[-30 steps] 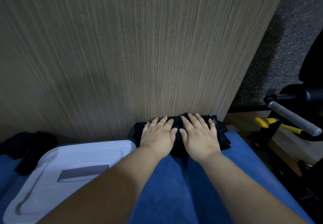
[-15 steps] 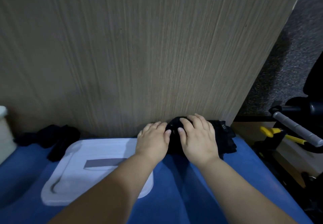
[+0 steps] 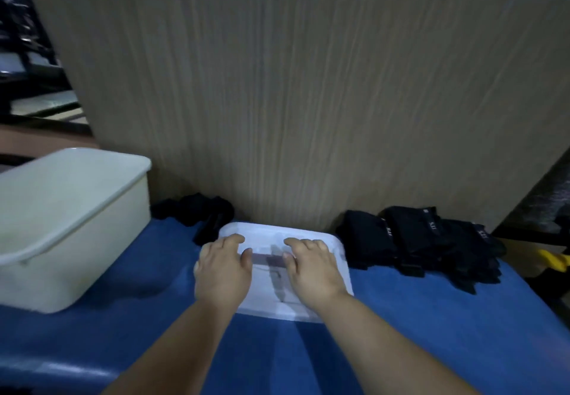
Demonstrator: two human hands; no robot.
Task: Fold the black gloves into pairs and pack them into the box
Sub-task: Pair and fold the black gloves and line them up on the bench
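Wood-grain panel (image 3: 308,101): upright, closing off the far edge of the work area. Blue surface (image 3: 416,333): everything listed was laid on it. Box (image 3: 71,225): pale, set at far left, well apart from both hands; contents could not be made out. Folded gloves (image 3: 431,240): black, stacked in a row along the panel's foot, long axis running left to right, just right of the lid. Lid (image 3: 268,234): white, flat, between box and stack. Loose gloves (image 3: 200,212): black heap behind the lid's left corner. Left hand (image 3: 222,268) and right hand (image 3: 314,268): palms down over the lid, fingers lightly bent, nothing gripped. The right hand was judged nearer the stack, the left nearer the box.
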